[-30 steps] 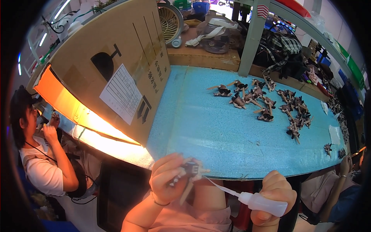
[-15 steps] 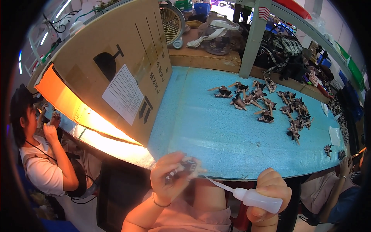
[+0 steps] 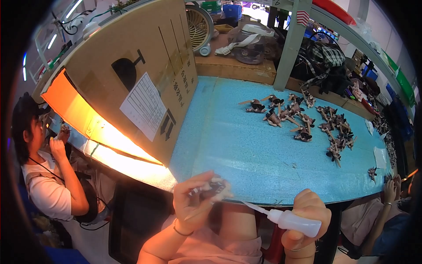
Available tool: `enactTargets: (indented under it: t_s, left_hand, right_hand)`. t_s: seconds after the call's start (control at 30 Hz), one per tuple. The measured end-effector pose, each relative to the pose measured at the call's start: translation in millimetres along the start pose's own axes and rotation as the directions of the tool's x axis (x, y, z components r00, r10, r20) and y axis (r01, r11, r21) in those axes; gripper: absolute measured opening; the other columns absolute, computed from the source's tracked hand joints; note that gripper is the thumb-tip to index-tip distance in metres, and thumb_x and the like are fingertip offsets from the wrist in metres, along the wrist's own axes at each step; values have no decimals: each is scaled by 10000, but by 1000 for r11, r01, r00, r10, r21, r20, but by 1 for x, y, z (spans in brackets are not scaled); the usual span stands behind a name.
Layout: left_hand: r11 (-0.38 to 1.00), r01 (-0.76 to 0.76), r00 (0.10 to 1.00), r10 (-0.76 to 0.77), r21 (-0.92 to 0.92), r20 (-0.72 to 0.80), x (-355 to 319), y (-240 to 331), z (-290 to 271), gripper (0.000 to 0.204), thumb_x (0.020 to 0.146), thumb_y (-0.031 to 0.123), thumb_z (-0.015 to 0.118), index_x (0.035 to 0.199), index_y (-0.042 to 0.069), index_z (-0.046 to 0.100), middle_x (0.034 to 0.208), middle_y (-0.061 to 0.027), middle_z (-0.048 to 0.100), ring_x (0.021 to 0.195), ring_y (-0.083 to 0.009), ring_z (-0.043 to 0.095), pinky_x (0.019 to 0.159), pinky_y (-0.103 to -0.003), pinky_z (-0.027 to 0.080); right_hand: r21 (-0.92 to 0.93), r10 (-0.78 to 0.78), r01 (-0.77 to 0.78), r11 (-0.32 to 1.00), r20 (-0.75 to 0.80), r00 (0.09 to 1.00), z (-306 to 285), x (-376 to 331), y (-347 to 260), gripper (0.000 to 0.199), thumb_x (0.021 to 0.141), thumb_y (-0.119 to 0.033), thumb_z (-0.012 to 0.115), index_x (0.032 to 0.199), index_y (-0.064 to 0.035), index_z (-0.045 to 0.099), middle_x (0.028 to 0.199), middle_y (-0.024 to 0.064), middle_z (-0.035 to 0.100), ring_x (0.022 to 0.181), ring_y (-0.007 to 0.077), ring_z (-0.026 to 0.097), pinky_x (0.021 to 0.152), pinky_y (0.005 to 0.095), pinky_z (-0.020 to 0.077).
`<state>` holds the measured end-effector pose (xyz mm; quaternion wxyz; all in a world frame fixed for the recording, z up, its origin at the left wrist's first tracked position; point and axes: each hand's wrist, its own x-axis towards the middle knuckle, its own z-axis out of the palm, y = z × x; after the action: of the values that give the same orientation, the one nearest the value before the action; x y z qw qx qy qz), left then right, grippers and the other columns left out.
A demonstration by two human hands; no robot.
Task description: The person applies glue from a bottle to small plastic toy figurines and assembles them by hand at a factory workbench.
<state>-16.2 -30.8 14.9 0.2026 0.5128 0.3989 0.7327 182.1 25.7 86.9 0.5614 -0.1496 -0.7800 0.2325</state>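
Note:
My left hand (image 3: 190, 204) is closed around a small figurine (image 3: 214, 189) with pale and dark parts, held just over the table's near edge and blurred by motion. In my right hand (image 3: 307, 211) is a white squeeze bottle (image 3: 295, 223), lying nearly level in the closed fingers. Its long thin nozzle (image 3: 256, 207) points left toward the figurine, with a small gap between tip and figurine. Farther back on the blue table (image 3: 220, 145), several similar brown, black and pale figurines (image 3: 303, 116) lie in loose clusters.
A big cardboard sheet (image 3: 149, 57) stands at the left, with bright orange light behind it. A grey post (image 3: 292, 48), a fan (image 3: 198, 28) and bags (image 3: 323, 57) are at the back. One person (image 3: 52, 176) sits left; another person's hand (image 3: 390, 191) is at right.
The bottle's nozzle tip has drawn slightly right, away from the figurine. In my left hand the figurine has turned a little. The figurines on the table stay where they were.

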Motion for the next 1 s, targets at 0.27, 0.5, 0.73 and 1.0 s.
enactTargets:
  t_s: [0.27, 0.5, 0.73, 1.0]
  left_hand:
    - [996, 51, 998, -49, -79, 26, -1, 0, -2, 442, 763, 13, 687, 1067, 46, 369, 1160, -221, 515, 987, -320, 589, 813, -396, 533]
    - [992, 53, 999, -52, -115, 16, -2, 4, -4, 443, 767, 32, 689, 1075, 46, 371, 1170, -226, 509, 1014, -328, 576, 821, -405, 539]
    - [994, 30, 1000, -29, -101, 8, -8, -2, -9, 456, 749, 17, 700, 1071, 38, 379, 1173, -229, 506, 1021, -333, 572, 830, -416, 536]
    - [993, 14, 1000, -11, -114, 28, -8, -3, -13, 447, 756, -2, 684, 1084, 27, 381, 1182, -231, 500, 1040, -332, 563, 836, -425, 532]
  right_hand:
    - [6, 77, -77, 997, -122, 990, 7, -2, -1, 531, 821, -543, 559, 858, -33, 419, 655, 38, 405, 536, 125, 383, 499, 271, 315]
    - [-3, 21, -21, 1000, -11, 1000, 2, -1, -5, 522, 824, -533, 562, 858, -29, 428, 656, 40, 412, 533, 128, 382, 493, 278, 307]
    - [17, 62, -60, 998, -102, 993, 8, 0, -8, 536, 814, -545, 568, 865, -30, 430, 659, 40, 418, 541, 130, 378, 494, 278, 300]
    - [-109, 70, -86, 990, -144, 987, 14, -4, -9, 532, 819, -543, 562, 880, -31, 428, 654, 33, 415, 541, 123, 371, 496, 275, 298]
